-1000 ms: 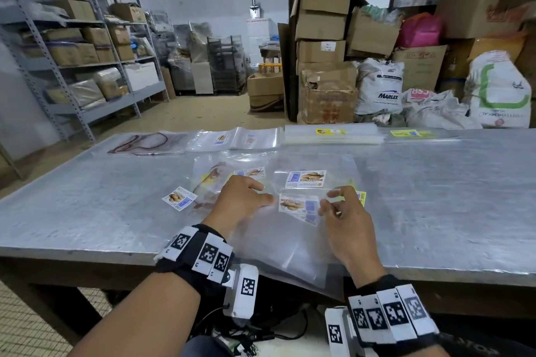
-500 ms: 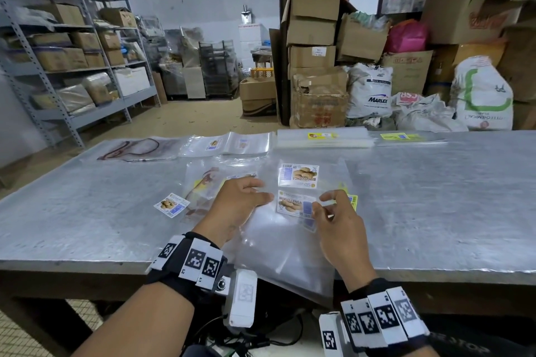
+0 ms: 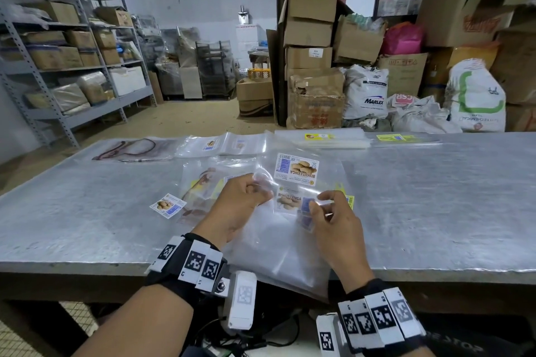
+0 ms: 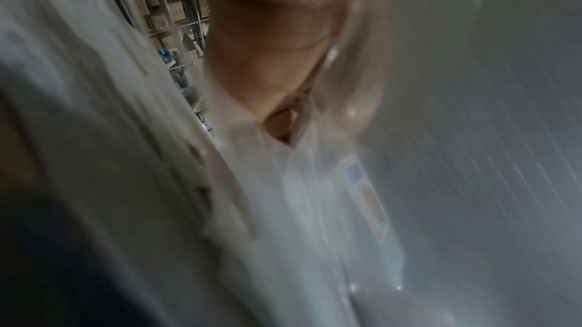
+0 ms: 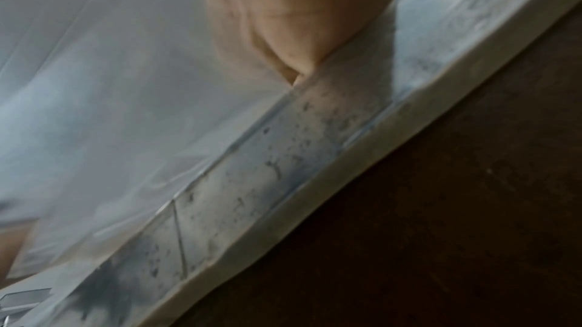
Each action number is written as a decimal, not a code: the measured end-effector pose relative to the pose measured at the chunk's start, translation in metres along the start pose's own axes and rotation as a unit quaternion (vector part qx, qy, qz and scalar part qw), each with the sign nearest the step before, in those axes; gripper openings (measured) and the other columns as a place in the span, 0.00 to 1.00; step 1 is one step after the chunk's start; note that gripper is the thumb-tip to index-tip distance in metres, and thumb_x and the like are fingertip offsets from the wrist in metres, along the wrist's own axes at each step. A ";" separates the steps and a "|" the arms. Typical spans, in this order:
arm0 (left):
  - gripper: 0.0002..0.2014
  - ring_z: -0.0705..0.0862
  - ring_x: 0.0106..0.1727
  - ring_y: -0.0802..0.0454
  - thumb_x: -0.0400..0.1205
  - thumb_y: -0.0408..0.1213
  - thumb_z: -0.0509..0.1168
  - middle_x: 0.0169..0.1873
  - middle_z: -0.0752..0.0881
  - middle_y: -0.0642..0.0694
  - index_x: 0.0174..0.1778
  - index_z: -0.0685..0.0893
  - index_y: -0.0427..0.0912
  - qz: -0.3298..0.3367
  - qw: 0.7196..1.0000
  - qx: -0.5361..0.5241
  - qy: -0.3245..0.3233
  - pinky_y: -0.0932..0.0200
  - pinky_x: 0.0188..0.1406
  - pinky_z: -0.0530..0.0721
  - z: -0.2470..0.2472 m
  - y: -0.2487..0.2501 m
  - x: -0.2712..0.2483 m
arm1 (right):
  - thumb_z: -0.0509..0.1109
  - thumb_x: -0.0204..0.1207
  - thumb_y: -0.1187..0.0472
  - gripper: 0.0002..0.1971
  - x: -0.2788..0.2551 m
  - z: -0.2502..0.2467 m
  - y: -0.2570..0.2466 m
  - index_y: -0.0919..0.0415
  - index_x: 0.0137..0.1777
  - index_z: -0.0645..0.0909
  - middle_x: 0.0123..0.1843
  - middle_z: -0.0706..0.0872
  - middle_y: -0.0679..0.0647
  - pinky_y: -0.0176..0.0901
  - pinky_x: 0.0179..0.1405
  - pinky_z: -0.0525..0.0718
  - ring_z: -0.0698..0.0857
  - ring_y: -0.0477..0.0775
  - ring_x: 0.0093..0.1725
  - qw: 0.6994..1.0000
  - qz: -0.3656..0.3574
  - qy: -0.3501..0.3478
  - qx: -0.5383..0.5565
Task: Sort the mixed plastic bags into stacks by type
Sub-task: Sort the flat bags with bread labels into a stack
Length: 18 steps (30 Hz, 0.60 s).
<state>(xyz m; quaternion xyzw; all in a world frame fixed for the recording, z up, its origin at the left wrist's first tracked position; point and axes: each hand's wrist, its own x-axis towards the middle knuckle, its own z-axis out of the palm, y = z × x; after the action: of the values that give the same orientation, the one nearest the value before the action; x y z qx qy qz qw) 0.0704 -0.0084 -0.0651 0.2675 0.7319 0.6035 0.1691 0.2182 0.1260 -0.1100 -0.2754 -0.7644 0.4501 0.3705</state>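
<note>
A loose pile of clear plastic bags (image 3: 278, 243) lies at the near edge of the metal table (image 3: 435, 211). Some carry white "Biskut Lenga" labels (image 3: 296, 166). My left hand (image 3: 246, 200) pinches the left edge of the top clear bag, fingers curled. My right hand (image 3: 330, 211) pinches the same bag at its labelled end (image 3: 290, 201). The bag is lifted slightly between both hands. Both wrist views are blurred: the left shows a palm (image 4: 267, 46) against clear film (image 4: 299, 208), the right shows the heel of a hand (image 5: 299, 21) on plastic at the table edge (image 5: 346, 163).
Sorted rows lie along the far edge: a bag with a dark cord (image 3: 130, 148), small labelled bags (image 3: 220, 143), a thick clear stack (image 3: 322, 139) and yellow-labelled bags (image 3: 400, 139). A small labelled bag (image 3: 168, 205) lies left of my hands. Cardboard boxes and sacks stand beyond the table.
Both hands have raised the top labelled bag a little off the pile and drawn closer together. My head has leaned in, so the pile appears nearer.
</note>
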 end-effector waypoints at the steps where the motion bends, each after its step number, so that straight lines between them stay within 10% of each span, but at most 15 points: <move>1: 0.06 0.88 0.52 0.46 0.80 0.31 0.75 0.46 0.93 0.40 0.46 0.90 0.48 0.008 1.000 0.002 -0.007 0.41 0.69 0.82 0.000 0.000 -0.001 | 0.69 0.86 0.54 0.04 -0.001 -0.001 -0.002 0.48 0.57 0.77 0.41 0.88 0.40 0.28 0.32 0.79 0.86 0.30 0.36 1.000 0.000 -0.001 0.008; 7: 0.09 0.89 0.60 0.45 0.83 0.27 0.71 0.49 0.94 0.47 0.56 0.85 0.44 0.050 0.998 -0.010 -0.023 0.50 0.67 0.82 -0.003 0.005 -0.011 | 0.71 0.84 0.48 0.15 0.001 -0.001 -0.002 0.50 0.67 0.79 0.59 0.86 0.47 0.26 0.46 0.77 0.85 0.42 0.53 0.998 0.026 0.035 0.033; 13: 0.15 0.91 0.56 0.52 0.83 0.24 0.70 0.50 0.93 0.41 0.57 0.84 0.49 0.051 0.996 -0.075 -0.015 0.61 0.54 0.74 -0.008 0.007 -0.017 | 0.65 0.83 0.37 0.33 0.001 -0.002 -0.003 0.53 0.82 0.72 0.81 0.75 0.50 0.55 0.81 0.72 0.72 0.53 0.80 0.996 0.053 0.046 0.060; 18: 0.28 0.87 0.65 0.51 0.84 0.24 0.69 0.49 0.94 0.47 0.70 0.76 0.62 0.044 0.995 -0.087 -0.020 0.65 0.58 0.70 -0.014 0.002 -0.017 | 0.63 0.85 0.37 0.23 0.005 -0.004 -0.012 0.53 0.64 0.86 0.64 0.87 0.47 0.45 0.63 0.78 0.82 0.51 0.64 0.997 0.057 0.017 0.041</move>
<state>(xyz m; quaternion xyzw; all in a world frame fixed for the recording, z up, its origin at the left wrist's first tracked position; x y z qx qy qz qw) 0.0764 -0.0294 -0.0614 0.2956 0.6604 0.6665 0.1797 0.2175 0.1271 -0.0966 -0.3109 -0.7219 0.4964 0.3684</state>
